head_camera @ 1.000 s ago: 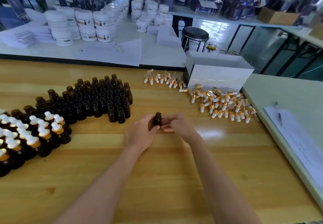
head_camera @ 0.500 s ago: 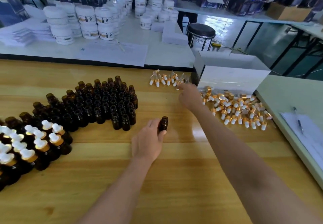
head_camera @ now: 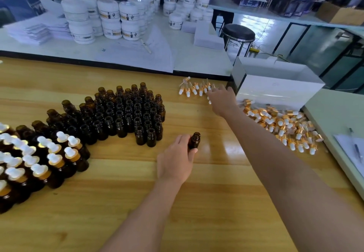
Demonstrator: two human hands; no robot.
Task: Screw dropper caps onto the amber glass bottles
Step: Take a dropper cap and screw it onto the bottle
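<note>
Table (head_camera: 197,202) wood nearest. Left hand (head_camera: 175,161) grips 1 amber bottle (head_camera: 194,140), upright on the table, fingers and thumb round its body, neck open, no cap. Capped bottles (head_camera: 39,159) bunch at far left. Uncapped bottles (head_camera: 128,114) stand packed in a block just behind the held one.

Change: 1 s ago both hands were at this bottle. Now right hand (head_camera: 222,102) is off it and stretched out to the short row of dropper caps (head_camera: 195,89) near the white box (head_camera: 275,92). Fingers are blurred at the row's right end, so I can't tell if they've pinched a cap yet. Bigger cap pile (head_camera: 285,125) lies right of my arm.

Means I'm fetching a cap; screwing-on not started for this bottle.
</note>
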